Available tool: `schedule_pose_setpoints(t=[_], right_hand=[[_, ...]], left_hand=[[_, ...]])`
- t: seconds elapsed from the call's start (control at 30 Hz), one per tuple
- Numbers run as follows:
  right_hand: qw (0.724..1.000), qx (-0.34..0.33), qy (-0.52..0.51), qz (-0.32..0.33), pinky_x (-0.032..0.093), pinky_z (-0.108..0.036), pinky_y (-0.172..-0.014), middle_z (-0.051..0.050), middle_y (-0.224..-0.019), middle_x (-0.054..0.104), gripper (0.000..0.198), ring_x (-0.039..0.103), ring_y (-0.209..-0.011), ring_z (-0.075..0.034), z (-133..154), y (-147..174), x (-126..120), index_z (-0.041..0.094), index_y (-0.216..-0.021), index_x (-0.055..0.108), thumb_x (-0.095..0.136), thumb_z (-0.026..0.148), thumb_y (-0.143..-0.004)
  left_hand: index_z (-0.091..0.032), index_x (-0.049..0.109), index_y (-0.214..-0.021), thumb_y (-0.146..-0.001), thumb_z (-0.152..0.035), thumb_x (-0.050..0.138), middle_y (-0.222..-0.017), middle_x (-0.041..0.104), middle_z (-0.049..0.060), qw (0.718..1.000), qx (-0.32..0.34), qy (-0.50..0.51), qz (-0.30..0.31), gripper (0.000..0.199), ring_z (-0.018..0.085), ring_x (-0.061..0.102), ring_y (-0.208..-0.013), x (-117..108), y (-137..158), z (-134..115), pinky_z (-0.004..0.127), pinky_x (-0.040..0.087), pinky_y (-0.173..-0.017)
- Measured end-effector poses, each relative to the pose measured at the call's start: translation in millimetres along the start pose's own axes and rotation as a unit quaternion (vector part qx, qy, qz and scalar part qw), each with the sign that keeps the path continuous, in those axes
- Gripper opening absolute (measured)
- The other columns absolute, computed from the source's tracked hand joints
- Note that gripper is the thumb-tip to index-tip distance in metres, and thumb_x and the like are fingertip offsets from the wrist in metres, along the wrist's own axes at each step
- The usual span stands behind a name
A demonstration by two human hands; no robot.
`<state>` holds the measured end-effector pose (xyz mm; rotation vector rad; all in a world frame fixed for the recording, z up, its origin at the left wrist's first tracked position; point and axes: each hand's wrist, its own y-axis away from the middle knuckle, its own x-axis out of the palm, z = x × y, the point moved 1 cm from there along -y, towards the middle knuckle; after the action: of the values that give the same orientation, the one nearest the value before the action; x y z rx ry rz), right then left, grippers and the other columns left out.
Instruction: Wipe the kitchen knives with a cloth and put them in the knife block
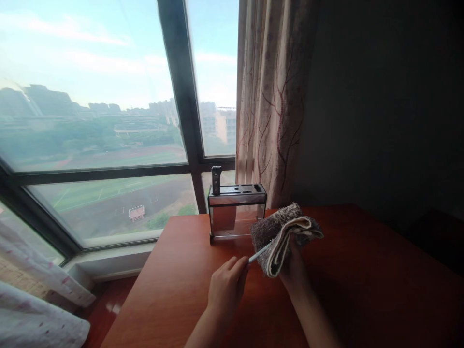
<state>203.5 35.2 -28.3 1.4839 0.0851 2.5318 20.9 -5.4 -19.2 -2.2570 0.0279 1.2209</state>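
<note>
My left hand [226, 282] is closed around the near end of a thin pale rod-like thing [259, 253]. Its far end goes into a folded grey-brown towel [263, 237] with light edges, so I cannot make out its full shape. The towel is in my right hand [294, 268], which grips it from below and behind, most of the fingers hidden by the cloth. Just beyond the towel stands a clear knife holder [237, 199] with a slotted dark top. One black handle [216, 181] sticks up from its left end.
Beneath both hands is a reddish-brown wooden table [174, 285]. Behind the holder hang a patterned curtain [273, 96] and a large window with a dark frame [177, 72]. A dark wall is at the right. White curtain fabric [39, 314] lies low at the left.
</note>
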Motion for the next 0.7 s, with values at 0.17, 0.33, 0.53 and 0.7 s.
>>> schedule_pose_setpoints(t=[0.17, 0.33, 0.53, 0.7], right_hand=[[1.000, -0.004, 0.006, -0.018, 0.054, -0.033, -0.085, 0.004, -0.092, 0.074, 0.035, 0.067, -0.092, -0.018, -2, 5, 6, 0.027, -0.099, 0.067, 0.075, 0.046, -0.071], [0.997, -0.048, 0.058, -0.027, 0.054, -0.028, -0.074, 0.006, -0.086, 0.073, 0.033, 0.067, -0.078, -0.016, 6, 5, 6, 0.028, -0.101, 0.067, 0.077, 0.035, -0.070], [0.997, -0.012, 0.081, -0.006, 0.052, -0.031, -0.074, 0.002, -0.089, 0.074, 0.039, 0.066, -0.084, -0.020, 12, 0, -17, 0.025, -0.096, 0.068, 0.078, 0.045, -0.064], [0.995, 0.026, 0.097, 0.007, 0.051, -0.039, -0.074, -0.002, -0.089, 0.073, 0.045, 0.066, -0.082, -0.025, 10, -1, -24, 0.022, -0.092, 0.068, 0.076, 0.054, -0.061]], left_hand=[[-0.023, 0.065, -0.113, -0.093, -0.027, 0.046, -0.080, 0.069, 0.007, 0.998, 0.027, -0.057, -0.025, 0.027, 0.021, 0.062, -0.074, 0, 2, -5, 0.027, 0.038, -0.061], [-0.023, 0.067, -0.106, -0.093, -0.032, 0.045, -0.078, 0.067, 0.007, 0.998, -0.013, 0.057, 0.022, 0.027, 0.018, 0.059, -0.066, -2, 1, -15, 0.027, 0.035, -0.058], [-0.014, 0.069, -0.077, -0.088, -0.049, 0.048, -0.051, 0.051, 0.000, 0.894, -0.155, 0.392, 0.153, 0.042, 0.011, 0.043, -0.047, 3, -4, -17, 0.024, 0.029, -0.049], [-0.010, 0.070, -0.082, -0.079, -0.059, 0.055, -0.047, 0.041, -0.005, 0.760, -0.247, 0.537, 0.270, 0.051, 0.007, 0.029, -0.040, 8, -3, -12, 0.022, 0.015, -0.042]])
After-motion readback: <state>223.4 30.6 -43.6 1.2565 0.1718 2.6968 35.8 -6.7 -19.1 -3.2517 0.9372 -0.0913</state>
